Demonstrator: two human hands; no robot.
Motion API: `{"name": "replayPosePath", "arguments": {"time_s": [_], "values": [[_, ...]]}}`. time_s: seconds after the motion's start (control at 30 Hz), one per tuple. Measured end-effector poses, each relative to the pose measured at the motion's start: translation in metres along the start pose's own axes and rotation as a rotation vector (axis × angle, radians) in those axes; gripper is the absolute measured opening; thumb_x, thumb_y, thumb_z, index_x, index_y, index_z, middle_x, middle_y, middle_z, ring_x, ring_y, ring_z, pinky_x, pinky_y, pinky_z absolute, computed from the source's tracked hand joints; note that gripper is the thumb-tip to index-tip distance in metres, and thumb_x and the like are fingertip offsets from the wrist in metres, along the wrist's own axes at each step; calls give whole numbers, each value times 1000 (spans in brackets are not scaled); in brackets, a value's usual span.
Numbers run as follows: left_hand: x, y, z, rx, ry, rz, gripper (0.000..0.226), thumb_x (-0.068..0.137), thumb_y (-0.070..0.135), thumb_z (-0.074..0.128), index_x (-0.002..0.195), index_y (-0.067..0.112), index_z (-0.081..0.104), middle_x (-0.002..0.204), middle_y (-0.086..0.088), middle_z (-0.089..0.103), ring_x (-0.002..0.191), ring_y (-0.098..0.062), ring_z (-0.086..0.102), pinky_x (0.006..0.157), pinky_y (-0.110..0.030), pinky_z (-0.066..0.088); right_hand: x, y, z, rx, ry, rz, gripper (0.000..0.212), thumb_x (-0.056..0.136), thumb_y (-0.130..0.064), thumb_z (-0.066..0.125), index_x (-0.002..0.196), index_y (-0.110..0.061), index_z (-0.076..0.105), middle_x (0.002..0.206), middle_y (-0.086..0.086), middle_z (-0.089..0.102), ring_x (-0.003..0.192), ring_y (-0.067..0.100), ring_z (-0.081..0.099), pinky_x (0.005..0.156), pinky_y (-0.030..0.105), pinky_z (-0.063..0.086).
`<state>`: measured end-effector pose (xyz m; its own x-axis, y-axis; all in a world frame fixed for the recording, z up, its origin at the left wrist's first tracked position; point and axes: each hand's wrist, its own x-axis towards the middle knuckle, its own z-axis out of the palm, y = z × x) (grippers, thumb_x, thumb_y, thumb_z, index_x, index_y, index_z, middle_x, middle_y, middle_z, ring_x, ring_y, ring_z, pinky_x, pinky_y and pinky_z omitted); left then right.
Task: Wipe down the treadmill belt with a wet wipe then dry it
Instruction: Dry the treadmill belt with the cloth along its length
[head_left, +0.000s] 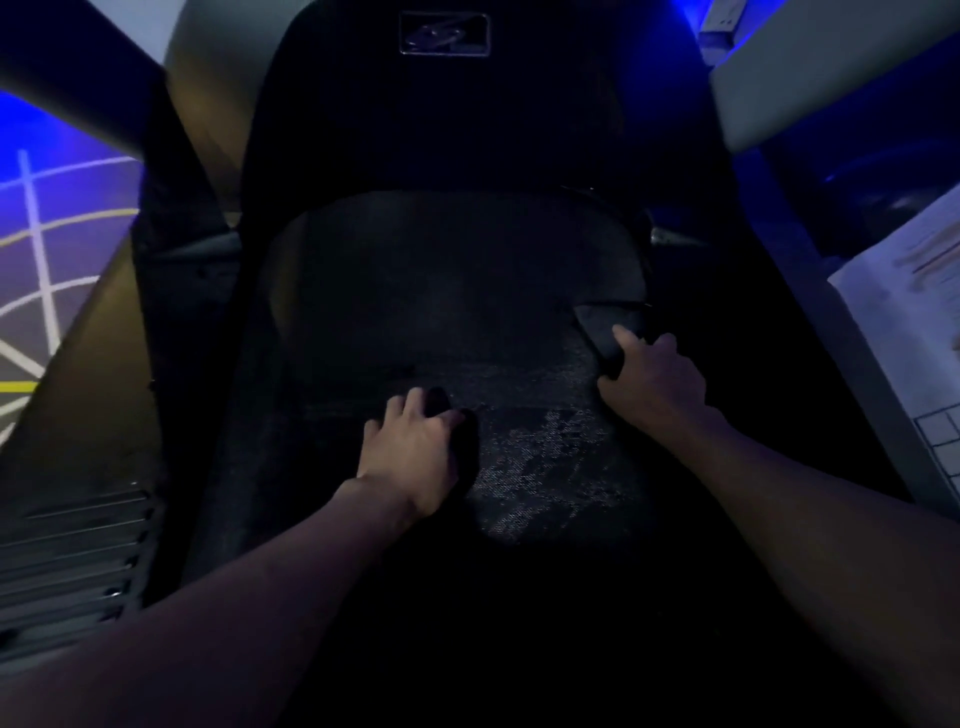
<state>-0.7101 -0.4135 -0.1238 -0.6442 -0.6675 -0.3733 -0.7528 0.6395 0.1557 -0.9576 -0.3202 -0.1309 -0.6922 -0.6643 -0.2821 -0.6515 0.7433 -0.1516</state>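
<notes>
The black treadmill belt (415, 291) fills the middle of the dim view and runs away from me. A damp, glistening patch (545, 457) shows on it between my hands. My left hand (410, 452) lies on the belt left of that patch, its fingers curled over a dark wad of cloth or wipe (457, 423). My right hand (654, 382) rests at the belt's right edge, its index finger stretched onto a dark flat piece (597, 325) and its thumb spread toward the belt. The darkness hides what that piece is.
The treadmill's black motor cover (441, 104) with a logo plate rises at the far end. Pale handrail arms (810, 88) reach in from the upper left and right. A ribbed side rail (78, 551) lies at left and a white printed sheet (914, 322) at right.
</notes>
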Motion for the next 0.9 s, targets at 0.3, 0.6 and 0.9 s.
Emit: {"name": "replayPosePath", "arguments": {"time_s": [0.3,0.6,0.9], "values": [[-16,-46,6,-19,56,-24,50,90,31,51,139,38,46,142,1,34,132,-24,30,102,-50,37,-22,-103,28,51,19,-139,71,88,-50,64,150,-33,34,138,14,32,107,39,59,89,40,51],[-46,-124,6,1,105,-128,46,86,28,53,132,32,56,128,-2,46,117,-25,43,97,-38,42,-51,-232,55,-38,-39,-361,75,88,-54,60,151,-29,27,142,17,28,115,42,51,74,38,46],[-92,-157,17,-14,-39,-167,63,87,50,45,139,14,48,135,-7,46,122,-27,41,98,-36,44,-85,-349,86,106,-218,-570,83,85,-39,64,152,-24,19,138,19,25,112,44,44,76,42,45]]}}
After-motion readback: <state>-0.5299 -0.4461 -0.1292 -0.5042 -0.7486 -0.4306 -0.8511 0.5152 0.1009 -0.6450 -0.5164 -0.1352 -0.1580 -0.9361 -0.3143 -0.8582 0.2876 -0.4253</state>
